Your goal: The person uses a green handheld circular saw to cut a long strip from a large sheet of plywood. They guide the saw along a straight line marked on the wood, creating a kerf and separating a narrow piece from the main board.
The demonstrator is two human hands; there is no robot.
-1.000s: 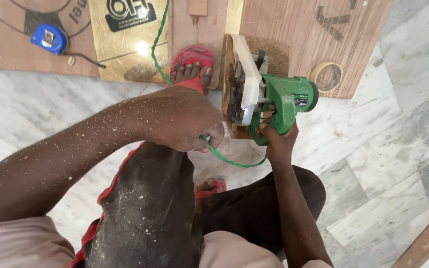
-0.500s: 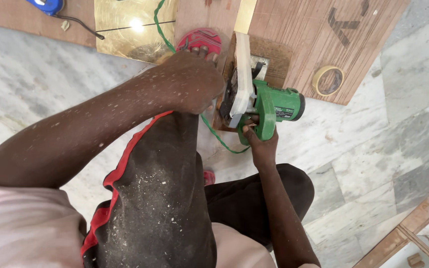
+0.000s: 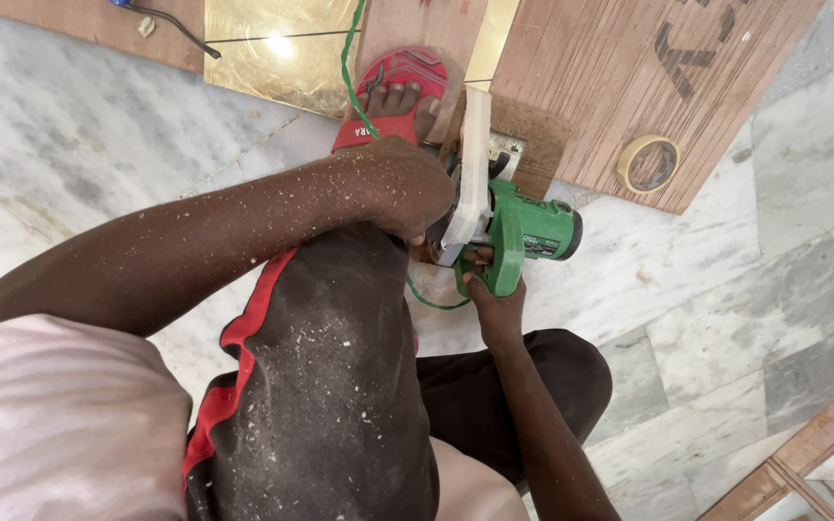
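Observation:
My right hand (image 3: pixel 496 307) grips the handle of a green circular saw (image 3: pixel 518 236) whose pale guard stands on the near edge of a plywood sheet (image 3: pixel 620 87). My left hand (image 3: pixel 407 188), dusted with sawdust, rests closed on the board edge right beside the saw's guard; what it holds is hidden. My foot in a red sandal (image 3: pixel 393 96) presses on the wood just beyond that hand. A green cord (image 3: pixel 347 58) runs from the saw past the sandal.
A roll of tan tape (image 3: pixel 651 162) lies on the plywood at the right. A shiny gold panel (image 3: pixel 272 53) sits at the top left. Marble floor (image 3: pixel 726 309) surrounds the boards. A wooden strip (image 3: pixel 803 444) lies at the lower right.
The view has tilted down and the saw has advanced along the board toward the sandal. The blue tape measure has slipped out of view at the top left.

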